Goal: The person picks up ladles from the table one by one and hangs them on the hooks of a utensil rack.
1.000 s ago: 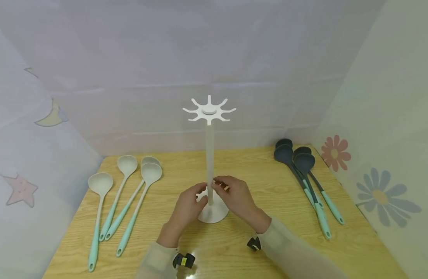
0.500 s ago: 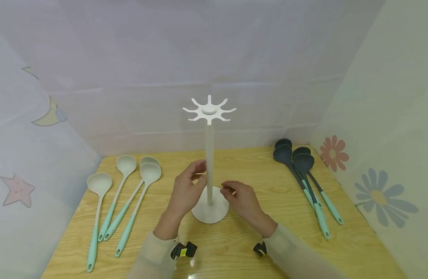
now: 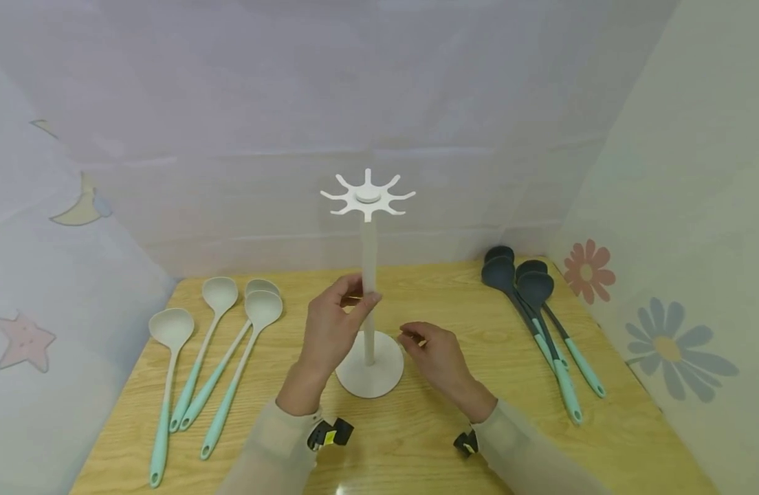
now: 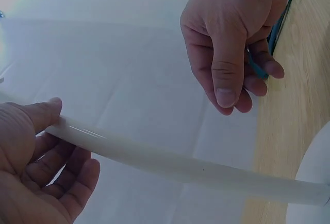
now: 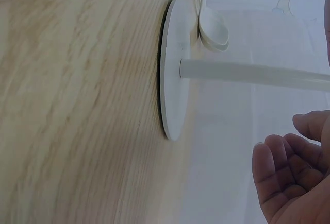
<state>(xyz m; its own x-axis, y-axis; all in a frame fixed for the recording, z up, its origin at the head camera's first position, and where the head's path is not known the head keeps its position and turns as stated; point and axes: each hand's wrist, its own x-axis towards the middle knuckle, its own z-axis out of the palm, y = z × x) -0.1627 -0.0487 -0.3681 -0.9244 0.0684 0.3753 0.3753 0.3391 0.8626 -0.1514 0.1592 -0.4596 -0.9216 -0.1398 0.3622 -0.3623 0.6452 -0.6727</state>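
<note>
A white utensil stand (image 3: 370, 251) stands upright mid-table, with a round base (image 3: 376, 381) and a ring of hooked arms (image 3: 368, 196) on top. My left hand (image 3: 330, 326) grips its pole about halfway up, thumb across the front and fingers behind. The left wrist view shows the pole (image 4: 206, 175) between that thumb and the fingers. My right hand (image 3: 438, 354) hovers just right of the base, fingers loosely curled and holding nothing. In the right wrist view, the base (image 5: 176, 90) lies flat on the wood, apart from the right hand (image 5: 294, 167).
Several cream ladles (image 3: 263, 309) with mint handles lie on the left of the wooden table (image 3: 441, 289). Several dark ladles (image 3: 535, 287) with mint handles lie overlapping at the right. Pale cloth walls (image 3: 262, 137) enclose the back and sides.
My left hand has moved up the pole from near the base and now grips it midway. The right hand has let go of the pole and drawn off to the right.
</note>
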